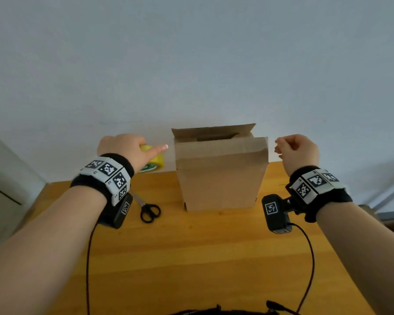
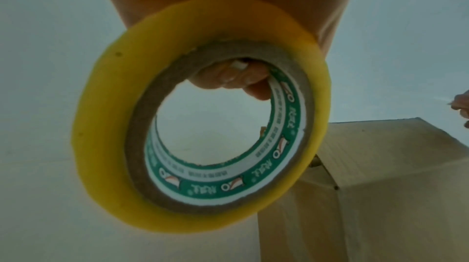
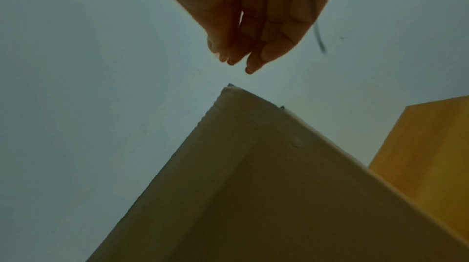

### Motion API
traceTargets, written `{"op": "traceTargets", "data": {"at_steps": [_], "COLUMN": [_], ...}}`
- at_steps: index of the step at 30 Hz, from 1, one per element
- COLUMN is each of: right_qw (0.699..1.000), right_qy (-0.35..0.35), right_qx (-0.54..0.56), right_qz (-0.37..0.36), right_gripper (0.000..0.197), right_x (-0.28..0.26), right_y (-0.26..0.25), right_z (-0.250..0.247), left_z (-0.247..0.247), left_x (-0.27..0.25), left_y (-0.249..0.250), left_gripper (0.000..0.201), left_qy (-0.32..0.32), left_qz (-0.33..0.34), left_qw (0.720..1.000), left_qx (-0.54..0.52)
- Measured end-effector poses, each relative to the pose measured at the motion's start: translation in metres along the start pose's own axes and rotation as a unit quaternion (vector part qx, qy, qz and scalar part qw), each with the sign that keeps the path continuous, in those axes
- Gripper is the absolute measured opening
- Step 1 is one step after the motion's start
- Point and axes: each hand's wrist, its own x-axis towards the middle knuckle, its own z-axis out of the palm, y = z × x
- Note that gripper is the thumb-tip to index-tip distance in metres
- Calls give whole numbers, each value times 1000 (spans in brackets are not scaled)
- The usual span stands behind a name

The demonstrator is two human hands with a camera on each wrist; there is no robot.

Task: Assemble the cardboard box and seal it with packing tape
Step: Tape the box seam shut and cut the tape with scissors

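Observation:
A tall brown cardboard box (image 1: 221, 176) stands upright on the wooden table (image 1: 191, 258), its top flaps standing up. My left hand (image 1: 132, 151) grips a yellow roll of packing tape (image 1: 156, 159) just left of the box top, index finger stretched out toward the box. In the left wrist view my fingers (image 2: 236, 79) hook through the core of the roll (image 2: 203, 216), with the box (image 2: 380, 186) beyond it. My right hand (image 1: 291, 148) hovers at the box's upper right corner. Its fingertips (image 3: 250, 65) are bunched together above the box (image 3: 279, 196); I see nothing between them.
Black-handled scissors (image 1: 147, 208) lie on the table left of the box, under my left wrist. A pale wall rises right behind the box. The table edge (image 3: 426, 146) shows in the right wrist view. Wrist camera cables trail over the near table.

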Motion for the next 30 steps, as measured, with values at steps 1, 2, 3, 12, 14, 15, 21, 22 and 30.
{"op": "traceTargets", "data": {"at_steps": [1,2,3,12,14,15,21,22,30], "right_qw": [1000,1000,1000,999,999,999,997,997,996], "right_qy": [4,7,11,16,17,17,10,8,7], "right_qx": [-1,-5,-12,25,38,43,68,67,71], "right_qz": [-1,-2,-2,29,29,29,40,41,47], "right_gripper": [14,14,15,14,14,14,13,13,12], "right_x": [2,5,7,20,22,23,25,26,29], "right_y": [-1,-2,-3,-1,-1,-1,2,2,6], "right_z": [1,2,2,9,12,13,19,20,26], "left_z": [-2,-3,-2,9,10,11,13,14,18], "left_x": [3,6,8,34,39,41,44,44,48], "left_y": [2,4,5,8,7,7,7,8,8], "left_gripper": [70,70,69,72,72,72,69,68,69], "left_qy": [7,12,16,39,46,48,37,35,25], "left_qz": [0,0,0,17,20,21,12,10,5], "left_qw": [1000,1000,1000,999,998,998,999,999,1000], "left_qx": [10,16,15,-23,-29,-31,-26,-25,-8]}}
